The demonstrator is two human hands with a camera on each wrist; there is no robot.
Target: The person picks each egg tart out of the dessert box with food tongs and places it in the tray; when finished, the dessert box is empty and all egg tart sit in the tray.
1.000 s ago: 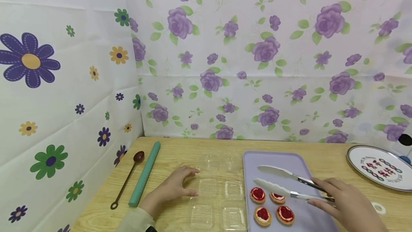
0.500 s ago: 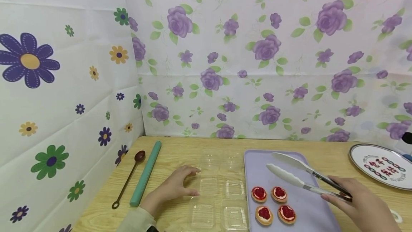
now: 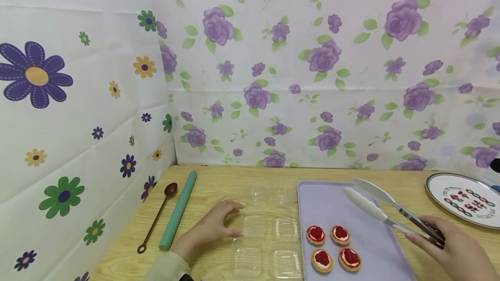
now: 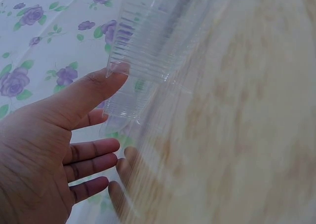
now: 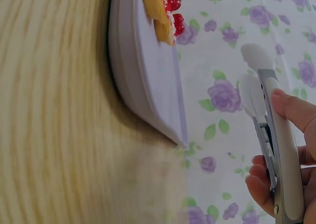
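My right hand (image 3: 455, 246) grips metal tongs (image 3: 408, 218) with white tips, thumb on one arm and fingers round the other. The tong tips stand parted above the right side of a lilac tray (image 3: 351, 207), nothing between them. Several small red-topped tarts (image 3: 322, 260) with white cream sit on the tray's near left part. My left hand (image 3: 214, 227) is at the left edge of a clear plastic container (image 3: 248, 261) with square compartments. In the left wrist view its thumb touches the container's ribbed wall (image 4: 148, 51); the other fingers are loosely spread.
At the left lie a green rolling pin (image 3: 177, 214) and a long-handled brown spoon (image 3: 158, 216). A white plate (image 3: 441, 185) with red lettering stands at the right back. Flowered cloth (image 3: 293, 77) hangs behind the table.
My right hand has moved to the right and toward me with the tongs, whose tips have left the space above the tarts. My left hand stays at the container.
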